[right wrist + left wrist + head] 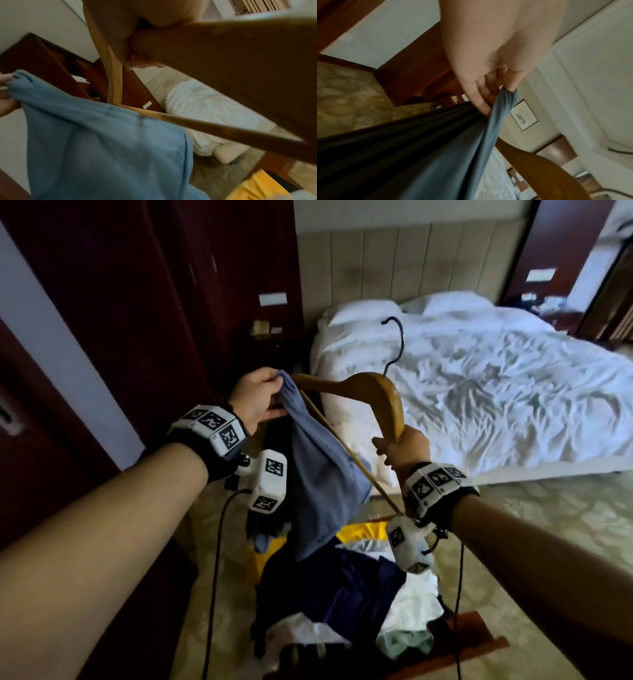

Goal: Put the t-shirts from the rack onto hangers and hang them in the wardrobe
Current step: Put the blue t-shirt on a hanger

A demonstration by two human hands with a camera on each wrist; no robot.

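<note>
Head view: blue t-shirt and hanger held between both hands

Head view shows the rack [479,642] below both hands, loaded with a heap of clothes [346,594] in navy, white and yellow. The left hand [255,397] pinches a bunched edge of the blue t-shirt [322,474] between thumb and fingers; the shirt hangs down from that hand, over the heap. The right hand [404,448] is closed around one arm end of the wooden hanger [370,386]. The hanger's other arm end sits at the left hand, against the pinched cloth. Its metal hook [397,344] points up, away from both hands. A bed [496,392] lies beyond the right hand.
</note>
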